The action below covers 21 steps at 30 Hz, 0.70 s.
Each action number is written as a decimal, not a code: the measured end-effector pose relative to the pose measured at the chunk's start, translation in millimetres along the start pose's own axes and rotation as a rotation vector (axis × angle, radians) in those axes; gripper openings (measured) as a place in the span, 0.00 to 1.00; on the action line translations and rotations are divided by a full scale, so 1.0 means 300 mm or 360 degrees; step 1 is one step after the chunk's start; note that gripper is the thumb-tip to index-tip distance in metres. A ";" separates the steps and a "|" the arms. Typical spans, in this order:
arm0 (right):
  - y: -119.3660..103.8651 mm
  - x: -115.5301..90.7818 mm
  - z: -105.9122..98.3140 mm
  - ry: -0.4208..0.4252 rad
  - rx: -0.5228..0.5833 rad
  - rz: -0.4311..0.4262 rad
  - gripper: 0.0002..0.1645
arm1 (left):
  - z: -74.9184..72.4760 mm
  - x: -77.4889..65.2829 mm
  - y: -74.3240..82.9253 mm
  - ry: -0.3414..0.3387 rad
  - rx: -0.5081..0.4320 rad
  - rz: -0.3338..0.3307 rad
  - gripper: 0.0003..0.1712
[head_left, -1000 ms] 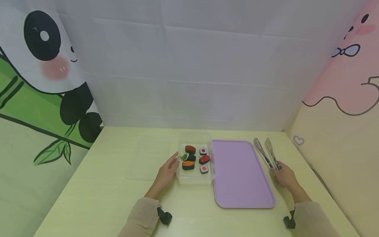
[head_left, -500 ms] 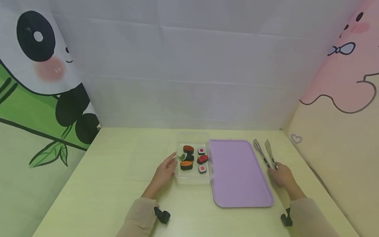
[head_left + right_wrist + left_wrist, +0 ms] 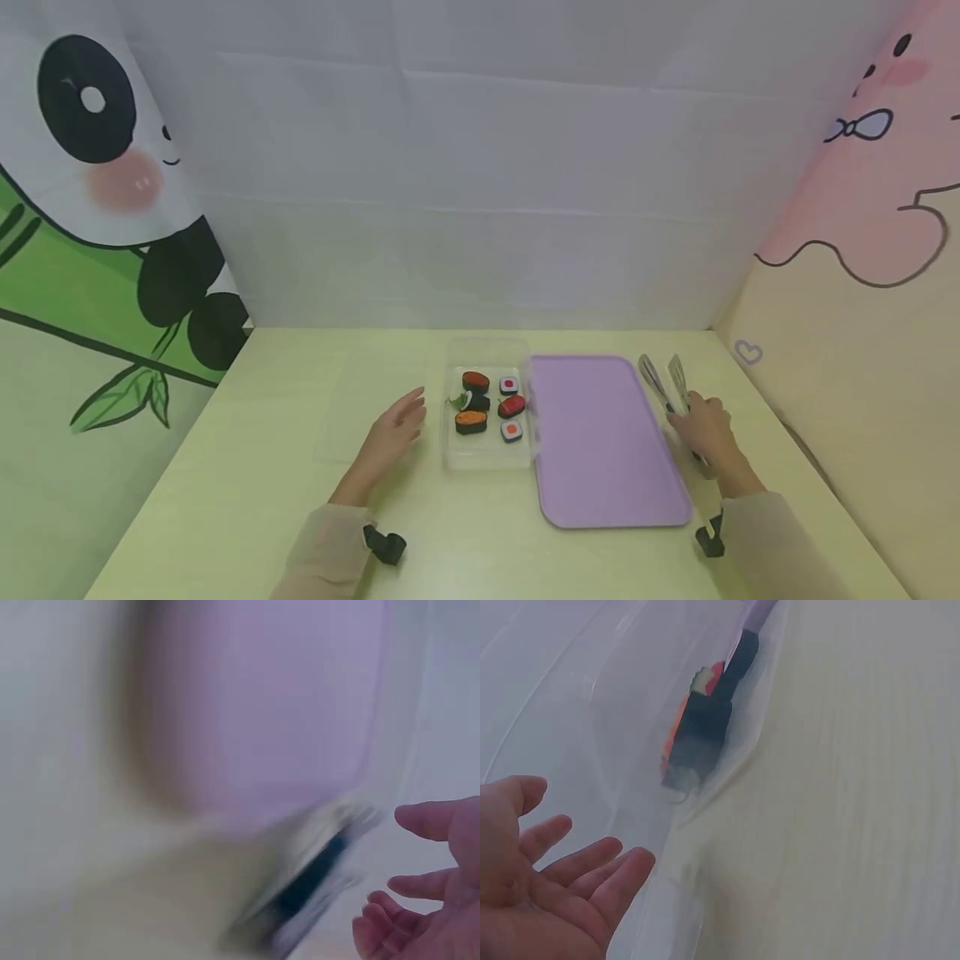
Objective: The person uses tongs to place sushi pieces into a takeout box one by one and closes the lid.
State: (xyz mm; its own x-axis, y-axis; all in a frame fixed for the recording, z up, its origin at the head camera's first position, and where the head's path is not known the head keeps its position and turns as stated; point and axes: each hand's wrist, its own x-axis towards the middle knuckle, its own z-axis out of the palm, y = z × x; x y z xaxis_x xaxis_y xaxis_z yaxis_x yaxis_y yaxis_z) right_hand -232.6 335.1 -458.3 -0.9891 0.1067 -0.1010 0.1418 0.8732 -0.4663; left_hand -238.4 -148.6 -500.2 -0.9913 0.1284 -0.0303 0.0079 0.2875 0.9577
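Head view: the lavender tray (image 3: 611,442) sits right of centre, its left edge against the clear plastic container (image 3: 491,459), which holds six sushi pieces (image 3: 512,407). Between the tray's right edge and the metal tongs (image 3: 656,384) runs a slim strip of tabletop (image 3: 202,517); wider room spreads at lower left. The tongs lie at right of the frame, their parted heads pointing toward the top, their long axis slanting down to the right, roughly along the tray's edge. Over their middle is the right hand (image 3: 705,429), the lower end showing beneath it; in the right wrist view its fingers are parted, gripping nothing, beside the blurred tongs. The left hand (image 3: 392,432), fingers loosely extended, holds nothing, just left of the container.
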 end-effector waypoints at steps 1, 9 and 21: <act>-0.046 -0.002 -0.003 0.0022 0.0024 -0.0049 0.39 | -0.023 -0.003 -0.002 0.0020 0.0053 0.0004 0.29; -0.459 -0.014 0.043 0.0080 0.0268 -0.0340 0.36 | -0.222 -0.022 -0.018 0.0170 0.0399 -0.0094 0.33; -0.875 -0.056 0.253 -0.0180 0.0500 -0.0509 0.37 | -0.347 -0.010 -0.087 0.0285 0.0634 -0.0297 0.38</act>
State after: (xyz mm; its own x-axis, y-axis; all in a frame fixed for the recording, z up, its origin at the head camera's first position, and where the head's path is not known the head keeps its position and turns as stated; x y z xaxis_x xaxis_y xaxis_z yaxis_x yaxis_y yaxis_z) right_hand -250.2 68.1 -400.9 -0.9772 -0.2124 0.0041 -0.1478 0.6657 -0.7314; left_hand -249.5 -255.3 -495.2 -0.9874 -0.1155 -0.1079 -0.1570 0.6364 0.7552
